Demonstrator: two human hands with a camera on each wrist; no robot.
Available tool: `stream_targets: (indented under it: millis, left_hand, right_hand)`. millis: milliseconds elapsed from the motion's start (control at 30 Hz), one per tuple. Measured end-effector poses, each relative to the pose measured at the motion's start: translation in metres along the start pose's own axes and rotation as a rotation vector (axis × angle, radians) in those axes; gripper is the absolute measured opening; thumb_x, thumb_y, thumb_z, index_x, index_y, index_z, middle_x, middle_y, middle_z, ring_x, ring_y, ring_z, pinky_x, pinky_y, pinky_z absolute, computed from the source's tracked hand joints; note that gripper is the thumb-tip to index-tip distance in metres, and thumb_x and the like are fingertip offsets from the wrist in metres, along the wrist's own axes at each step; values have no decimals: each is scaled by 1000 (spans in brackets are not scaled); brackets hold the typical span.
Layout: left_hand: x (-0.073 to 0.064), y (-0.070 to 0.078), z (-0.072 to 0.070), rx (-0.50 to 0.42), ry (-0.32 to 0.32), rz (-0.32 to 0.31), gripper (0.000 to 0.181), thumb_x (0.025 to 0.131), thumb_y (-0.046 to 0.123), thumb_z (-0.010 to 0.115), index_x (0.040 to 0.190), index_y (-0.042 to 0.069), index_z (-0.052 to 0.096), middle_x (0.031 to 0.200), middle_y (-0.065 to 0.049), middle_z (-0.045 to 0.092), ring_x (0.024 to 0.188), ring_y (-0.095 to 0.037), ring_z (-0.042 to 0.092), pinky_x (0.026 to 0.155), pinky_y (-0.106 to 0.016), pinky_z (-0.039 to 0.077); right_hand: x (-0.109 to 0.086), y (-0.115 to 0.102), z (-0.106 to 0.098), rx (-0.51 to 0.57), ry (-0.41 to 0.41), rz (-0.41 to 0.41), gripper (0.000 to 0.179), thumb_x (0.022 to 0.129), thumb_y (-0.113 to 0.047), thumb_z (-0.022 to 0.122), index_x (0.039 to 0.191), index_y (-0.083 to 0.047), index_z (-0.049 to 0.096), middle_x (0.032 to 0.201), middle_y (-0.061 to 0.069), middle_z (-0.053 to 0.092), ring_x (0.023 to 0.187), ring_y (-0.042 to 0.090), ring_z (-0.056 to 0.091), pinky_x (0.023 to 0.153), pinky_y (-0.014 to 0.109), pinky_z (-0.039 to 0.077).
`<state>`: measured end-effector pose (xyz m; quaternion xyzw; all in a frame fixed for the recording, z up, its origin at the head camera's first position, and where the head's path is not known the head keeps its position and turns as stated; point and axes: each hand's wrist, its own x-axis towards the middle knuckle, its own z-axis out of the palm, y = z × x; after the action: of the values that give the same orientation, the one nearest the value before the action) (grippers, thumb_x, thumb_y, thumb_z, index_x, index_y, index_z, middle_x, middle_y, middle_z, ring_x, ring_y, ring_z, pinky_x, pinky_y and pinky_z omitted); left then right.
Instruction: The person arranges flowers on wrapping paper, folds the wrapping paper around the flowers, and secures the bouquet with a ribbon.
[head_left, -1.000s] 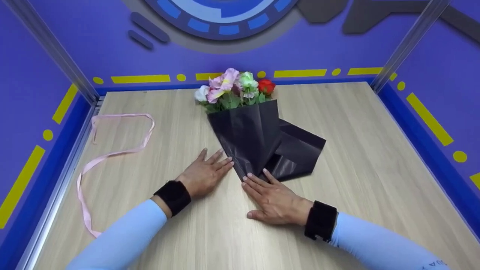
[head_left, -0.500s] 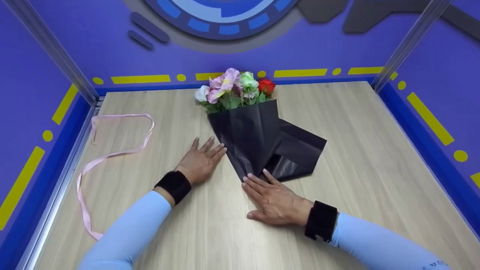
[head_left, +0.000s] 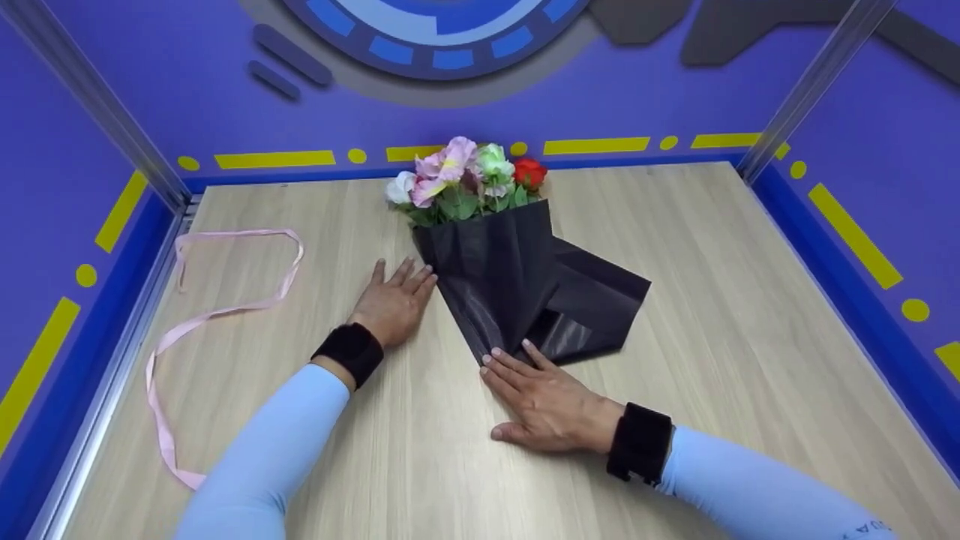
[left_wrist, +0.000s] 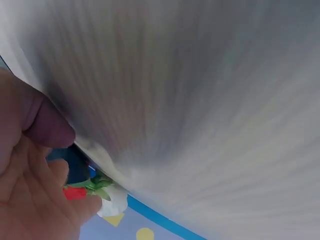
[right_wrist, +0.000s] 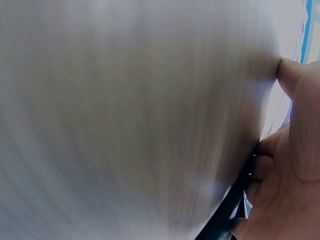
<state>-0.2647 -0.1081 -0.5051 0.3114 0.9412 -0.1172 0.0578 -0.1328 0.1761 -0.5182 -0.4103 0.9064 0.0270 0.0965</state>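
Black wrapping paper [head_left: 487, 270] is folded around a bouquet of flowers [head_left: 457, 172] in pink, white, green and red, lying on the table. To the right of the bouquet, a loose flap of the paper [head_left: 600, 300] spreads out flat. My left hand [head_left: 394, 304] has its fingers extended, fingertips at the left edge of the wrap. With straight fingers my right hand [head_left: 551, 405] presses the narrow lower end of the wrap. In the left wrist view a white flower [left_wrist: 115, 201] shows beyond the fingers. Black paper [right_wrist: 225, 215] appears under the fingers in the right wrist view.
A long pink ribbon [head_left: 225, 311] curves loosely over the left side of the wooden table [head_left: 735, 420], partly hidden by the left sleeve. Purple panels [head_left: 615, 97] with metal corner posts [head_left: 814, 86] enclose the table at the back and sides.
My left hand has slid up and slightly left along the wrap's left edge, toward the flowers. The right hand stays on the lower end, and the bouquet keeps its place.
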Motion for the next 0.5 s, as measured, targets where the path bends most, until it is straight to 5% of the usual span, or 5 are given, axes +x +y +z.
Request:
stream_targets:
  millis: [333, 500]
  left_hand:
    - [16, -14, 4, -157, 3, -23, 49, 111, 12, 33, 157, -6, 33, 171, -20, 27, 161, -37, 21, 126, -66, 22]
    - [23, -20, 4, -199, -32, -51, 56, 112, 15, 34, 165, -1, 22, 172, -18, 28, 161, -37, 23, 126, -65, 22]
  right_hand:
    - [-1, 0, 0, 1, 12, -6, 87, 106, -70, 30, 167, -8, 25, 174, 10, 22, 164, 23, 16, 131, 58, 10]
    - [-2, 1, 0, -8, 19, -7, 87, 106, -69, 31, 166, -7, 26, 174, 10, 24, 163, 24, 16, 131, 58, 11]
